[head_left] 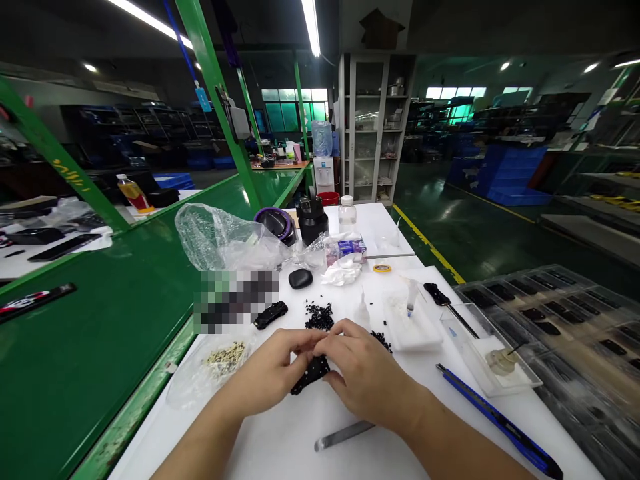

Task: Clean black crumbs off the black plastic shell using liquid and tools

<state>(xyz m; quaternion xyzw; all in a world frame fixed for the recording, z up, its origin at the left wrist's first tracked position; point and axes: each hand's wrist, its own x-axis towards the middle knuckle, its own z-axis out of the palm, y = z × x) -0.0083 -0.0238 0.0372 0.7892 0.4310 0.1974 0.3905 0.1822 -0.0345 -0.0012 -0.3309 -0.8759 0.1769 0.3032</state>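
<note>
Close together over the white table (280,440), my two hands meet on a black plastic part (311,377) with small light dots on its face. My left hand (270,370) grips its left side between thumb and fingers. On the other side my right hand (363,370) has its thumb at the edge, its curled fingertips meeting the left ones at the top; whether they pinch a tiny piece is hidden. Just beyond lies a heap of small black pieces (319,316), and more black bits (381,340) show past my right hand. A black car-shaped part (271,315) rests to the left.
Left stands a bag of small brass-coloured pieces (225,360). A flat metal strip (344,435) lies in front, partly under my right forearm. Rightward are a blue utility knife (500,420), a screwdriver (450,308), a white foam tray (417,333) and a clear box (520,380).
</note>
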